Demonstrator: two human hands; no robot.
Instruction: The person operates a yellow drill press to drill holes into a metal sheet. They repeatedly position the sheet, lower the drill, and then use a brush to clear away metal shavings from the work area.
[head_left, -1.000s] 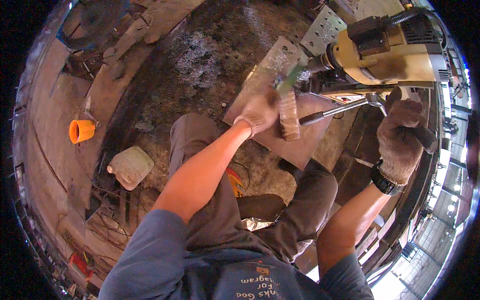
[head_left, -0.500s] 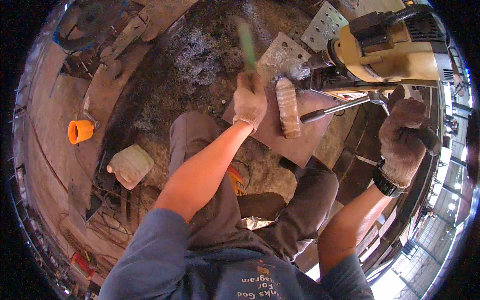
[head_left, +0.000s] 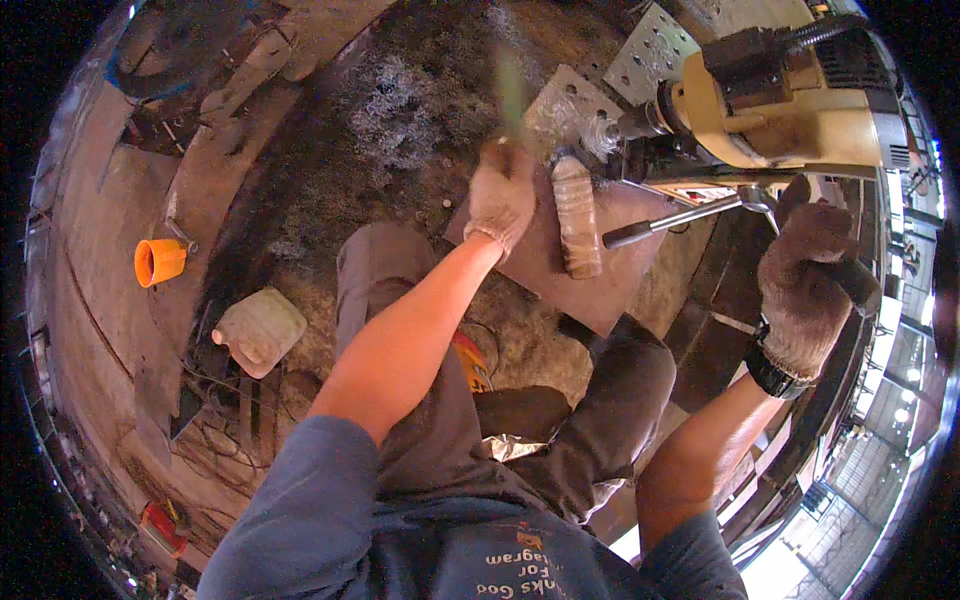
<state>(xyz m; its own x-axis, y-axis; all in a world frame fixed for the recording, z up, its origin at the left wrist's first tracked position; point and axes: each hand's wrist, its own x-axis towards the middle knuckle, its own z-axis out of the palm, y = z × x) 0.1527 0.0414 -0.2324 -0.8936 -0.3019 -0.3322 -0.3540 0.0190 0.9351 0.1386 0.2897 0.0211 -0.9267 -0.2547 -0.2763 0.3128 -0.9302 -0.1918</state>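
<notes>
My left hand [head_left: 502, 195], in a worn knit glove, is closed around a thin green stick-like tool [head_left: 510, 90]. The tool points away from me beside a drilled metal plate [head_left: 568, 98], and motion blurs its far end. On the right, my gloved right hand [head_left: 805, 270] is wrapped around a black-gripped feed handle [head_left: 860, 285] of a yellow drilling machine [head_left: 770, 110]. The machine's bit meets the plate amid whitish wet-looking matter [head_left: 598, 135]. Between my hands, a cloudy plastic bottle [head_left: 576, 215] lies on a flat brown sheet [head_left: 625, 260].
Another handle [head_left: 680, 220] of the machine sticks out toward the bottle. Metal shavings [head_left: 395, 110] cover the dark surface ahead. To the left are an orange cup [head_left: 160, 262] and a dirty plastic jug [head_left: 262, 332]. A second perforated plate [head_left: 650, 55] lies behind the first.
The green tool has swung slightly to the right, its tip still blurred. My left hand has shifted little, and my right hand stays on the handle.
</notes>
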